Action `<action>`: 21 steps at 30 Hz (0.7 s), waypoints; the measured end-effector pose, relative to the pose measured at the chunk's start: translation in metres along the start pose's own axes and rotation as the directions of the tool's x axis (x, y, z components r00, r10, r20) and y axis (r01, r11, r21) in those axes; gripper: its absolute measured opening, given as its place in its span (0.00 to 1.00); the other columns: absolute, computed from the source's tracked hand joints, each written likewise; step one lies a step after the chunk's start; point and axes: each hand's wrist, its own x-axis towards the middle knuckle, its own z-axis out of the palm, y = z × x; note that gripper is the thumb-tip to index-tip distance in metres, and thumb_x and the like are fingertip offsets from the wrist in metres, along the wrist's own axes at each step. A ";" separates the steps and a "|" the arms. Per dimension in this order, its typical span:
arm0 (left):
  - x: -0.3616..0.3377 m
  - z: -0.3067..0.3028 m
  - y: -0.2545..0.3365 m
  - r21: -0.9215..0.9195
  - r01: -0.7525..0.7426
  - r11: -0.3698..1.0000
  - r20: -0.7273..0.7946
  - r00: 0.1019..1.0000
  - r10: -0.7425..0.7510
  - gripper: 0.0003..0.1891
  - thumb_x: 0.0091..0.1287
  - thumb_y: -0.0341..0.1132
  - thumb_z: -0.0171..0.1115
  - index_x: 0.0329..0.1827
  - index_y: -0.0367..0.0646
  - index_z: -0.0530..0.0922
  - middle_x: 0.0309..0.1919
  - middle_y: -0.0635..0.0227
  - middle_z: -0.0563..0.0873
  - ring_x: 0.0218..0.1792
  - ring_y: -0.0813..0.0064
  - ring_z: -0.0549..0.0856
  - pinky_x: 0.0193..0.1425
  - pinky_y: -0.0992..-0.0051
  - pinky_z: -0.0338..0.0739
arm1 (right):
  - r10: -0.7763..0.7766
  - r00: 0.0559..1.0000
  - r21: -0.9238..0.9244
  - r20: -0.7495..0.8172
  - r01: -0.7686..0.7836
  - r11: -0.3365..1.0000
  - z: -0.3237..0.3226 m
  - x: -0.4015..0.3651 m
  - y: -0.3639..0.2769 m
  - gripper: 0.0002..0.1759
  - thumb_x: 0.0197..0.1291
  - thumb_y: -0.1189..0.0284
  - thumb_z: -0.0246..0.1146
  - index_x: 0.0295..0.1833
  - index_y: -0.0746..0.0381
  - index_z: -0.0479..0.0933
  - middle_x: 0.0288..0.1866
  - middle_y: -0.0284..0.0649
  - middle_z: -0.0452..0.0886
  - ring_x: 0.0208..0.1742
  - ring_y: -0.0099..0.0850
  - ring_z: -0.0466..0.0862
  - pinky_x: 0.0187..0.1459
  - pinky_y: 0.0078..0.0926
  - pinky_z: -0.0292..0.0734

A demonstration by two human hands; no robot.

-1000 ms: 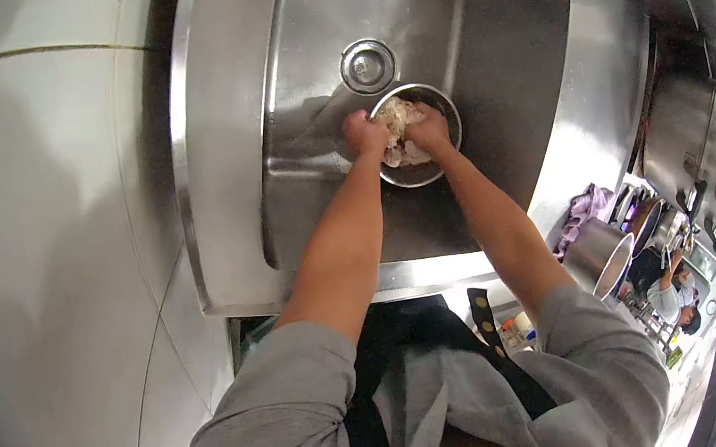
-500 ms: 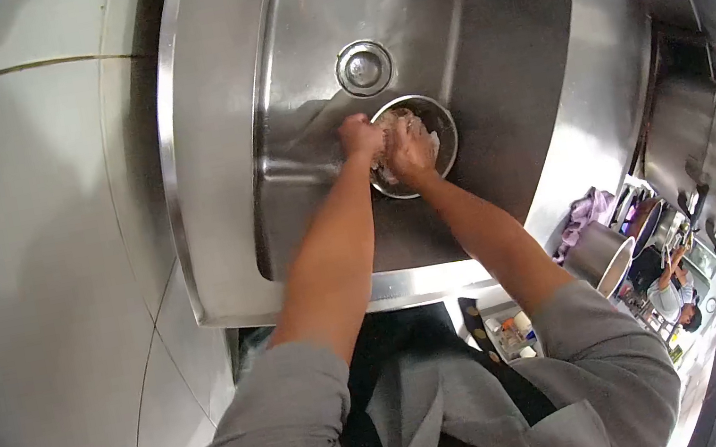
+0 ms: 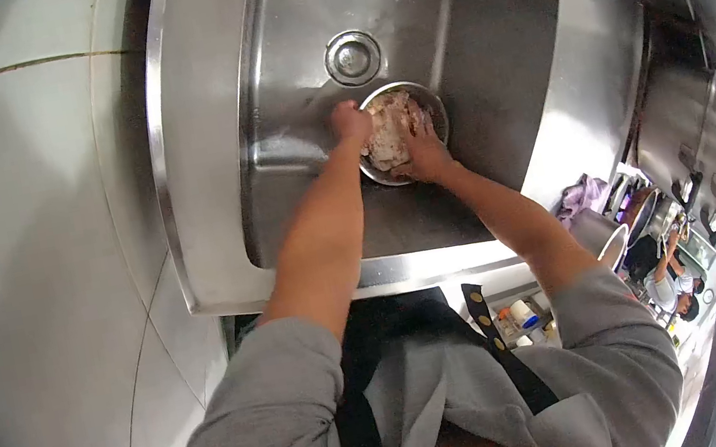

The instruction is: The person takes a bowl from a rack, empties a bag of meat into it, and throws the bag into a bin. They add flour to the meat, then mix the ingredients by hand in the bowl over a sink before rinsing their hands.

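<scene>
A round metal bowl (image 3: pixel 443 120) stands on the bottom of the steel sink (image 3: pixel 501 55), just on the near side of the drain. Pale, wet pieces of what looks like raw meat (image 3: pixel 387 137) fill much of it. My left hand (image 3: pixel 350 125) is closed around the bowl's left rim, its fingertips partly hidden. On the right side, my right hand (image 3: pixel 426 152) reaches into the bowl with its fingers spread and lying on the pale pieces. I see no piece gripped in it.
A drain (image 3: pixel 353 58) lies in the sink floor beyond the bowl. Large metal pots (image 3: pixel 685 123), a purple cloth (image 3: pixel 581 196) and an open pot (image 3: pixel 597 234) stand to the right. Small containers (image 3: pixel 523 314) show below the sink's edge. Other people (image 3: pixel 677 292) are in the background.
My right hand has shifted to the right side of the bowl with its fingers more spread, uncovering more of the pale pieces. My left hand stays at the left rim.
</scene>
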 end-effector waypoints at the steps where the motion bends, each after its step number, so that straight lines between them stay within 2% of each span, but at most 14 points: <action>1: 0.000 0.004 -0.005 0.023 0.013 1.000 0.047 0.999 -0.014 0.04 0.43 0.26 0.58 0.22 0.34 0.77 0.26 0.45 0.79 0.32 0.46 0.80 0.37 0.58 0.73 | -0.114 0.993 -0.094 0.016 0.115 0.989 0.013 0.007 0.009 0.59 0.39 0.64 0.74 0.74 0.50 0.43 0.70 0.62 0.50 0.70 0.61 0.51 0.66 0.50 0.56; 2: -0.004 0.006 -0.003 0.005 0.081 0.997 -0.016 0.997 -0.081 0.05 0.44 0.26 0.57 0.23 0.33 0.77 0.27 0.44 0.79 0.32 0.45 0.80 0.38 0.58 0.73 | -0.120 0.993 -0.082 0.023 0.121 0.989 0.013 0.013 0.011 0.59 0.39 0.64 0.74 0.74 0.50 0.43 0.70 0.62 0.50 0.70 0.61 0.51 0.66 0.50 0.56; 4: -0.004 0.006 -0.005 0.032 0.053 0.998 -0.037 0.998 -0.051 0.05 0.44 0.26 0.57 0.22 0.33 0.77 0.26 0.45 0.79 0.33 0.46 0.80 0.39 0.58 0.73 | 0.159 0.982 0.029 0.106 -0.163 0.986 0.009 0.021 0.005 0.57 0.35 0.65 0.75 0.72 0.53 0.51 0.65 0.59 0.62 0.66 0.56 0.62 0.62 0.46 0.63; 5: -0.007 0.010 -0.005 0.025 0.020 0.999 -0.062 0.998 -0.019 0.05 0.45 0.26 0.57 0.22 0.32 0.77 0.26 0.45 0.79 0.33 0.46 0.80 0.39 0.58 0.73 | 0.165 0.979 0.030 0.118 -0.170 0.985 0.014 0.021 0.007 0.57 0.35 0.65 0.75 0.72 0.53 0.51 0.65 0.59 0.62 0.66 0.56 0.62 0.62 0.46 0.63; 7: -0.006 0.017 -0.013 -0.053 0.002 0.999 -0.069 0.998 -0.005 0.06 0.46 0.25 0.56 0.26 0.32 0.77 0.25 0.47 0.80 0.34 0.46 0.80 0.40 0.58 0.74 | 0.359 0.931 0.442 -0.070 -0.294 0.847 0.023 0.029 0.012 0.48 0.33 0.69 0.73 0.67 0.56 0.63 0.56 0.53 0.74 0.57 0.48 0.75 0.58 0.39 0.69; 8: -0.002 0.017 -0.012 -0.035 -0.024 0.999 -0.105 0.994 0.020 0.07 0.47 0.26 0.57 0.28 0.32 0.78 0.26 0.46 0.80 0.35 0.47 0.81 0.41 0.58 0.74 | 0.517 0.856 0.452 0.001 -0.461 0.764 0.018 0.038 0.008 0.41 0.33 0.74 0.70 0.62 0.59 0.70 0.50 0.50 0.79 0.52 0.42 0.79 0.56 0.31 0.71; 9: -0.004 0.018 -0.011 -0.019 -0.040 0.999 -0.135 0.990 0.038 0.08 0.48 0.26 0.58 0.30 0.33 0.79 0.28 0.46 0.81 0.36 0.47 0.81 0.42 0.59 0.75 | 0.517 0.856 0.445 -0.007 -0.460 0.768 0.009 0.034 0.012 0.41 0.33 0.74 0.70 0.62 0.59 0.70 0.50 0.50 0.79 0.52 0.42 0.79 0.56 0.31 0.71; 11: -0.004 0.001 0.005 -0.024 0.038 0.999 -0.036 0.999 -0.039 0.09 0.48 0.27 0.59 0.32 0.33 0.79 0.30 0.46 0.81 0.37 0.48 0.82 0.43 0.59 0.75 | 0.337 0.801 0.678 0.496 -0.599 0.426 -0.017 0.031 0.020 0.42 0.33 0.73 0.69 0.63 0.59 0.68 0.51 0.51 0.78 0.53 0.44 0.79 0.55 0.32 0.71; 13: -0.005 -0.006 0.005 -0.016 0.123 0.992 0.074 0.990 -0.122 0.11 0.49 0.28 0.61 0.34 0.33 0.80 0.32 0.45 0.82 0.38 0.49 0.82 0.44 0.60 0.76 | 0.318 0.762 0.591 0.564 -0.641 0.490 -0.040 0.019 0.014 0.41 0.36 0.70 0.67 0.64 0.58 0.68 0.51 0.53 0.79 0.51 0.46 0.79 0.54 0.33 0.73; 15: 0.004 0.012 -0.012 0.022 0.042 0.999 0.077 0.996 -0.043 0.11 0.48 0.30 0.63 0.34 0.34 0.80 0.35 0.46 0.82 0.40 0.50 0.82 0.44 0.59 0.76 | 0.255 0.949 0.274 0.186 -0.300 0.914 -0.070 -0.001 -0.008 0.39 0.39 0.69 0.66 0.64 0.56 0.68 0.49 0.53 0.79 0.49 0.46 0.80 0.53 0.35 0.74; 17: 0.003 0.008 -0.003 0.079 -0.002 0.997 0.086 0.996 -0.005 0.11 0.48 0.30 0.63 0.34 0.35 0.81 0.35 0.46 0.82 0.40 0.49 0.82 0.44 0.60 0.76 | 0.310 0.939 0.213 0.146 -0.336 0.917 -0.078 -0.003 -0.028 0.38 0.41 0.68 0.66 0.64 0.56 0.67 0.52 0.52 0.78 0.50 0.46 0.80 0.53 0.36 0.74; 19: 0.005 0.004 0.000 0.147 -0.036 0.988 0.093 0.995 0.023 0.11 0.47 0.30 0.62 0.33 0.35 0.81 0.35 0.46 0.82 0.40 0.49 0.82 0.44 0.60 0.76 | 0.293 0.955 0.250 -0.053 -0.271 0.930 -0.073 0.004 -0.043 0.37 0.42 0.63 0.67 0.63 0.56 0.68 0.54 0.52 0.76 0.51 0.47 0.79 0.52 0.39 0.74; 20: 0.009 0.009 -0.005 0.127 -0.016 0.992 0.088 0.996 0.005 0.11 0.47 0.30 0.62 0.33 0.35 0.81 0.34 0.46 0.82 0.39 0.49 0.82 0.44 0.60 0.76 | 0.401 0.913 0.197 0.071 -0.407 0.892 -0.070 0.015 -0.051 0.34 0.47 0.58 0.65 0.61 0.57 0.69 0.55 0.55 0.74 0.53 0.49 0.77 0.53 0.41 0.73; 21: 0.010 0.010 -0.007 0.113 0.003 0.994 0.087 0.996 -0.013 0.10 0.47 0.30 0.61 0.32 0.35 0.81 0.34 0.46 0.82 0.39 0.49 0.82 0.44 0.60 0.76 | 0.398 0.914 0.205 0.076 -0.405 0.891 -0.051 0.020 -0.048 0.34 0.47 0.58 0.65 0.61 0.57 0.69 0.55 0.55 0.74 0.53 0.49 0.77 0.53 0.41 0.73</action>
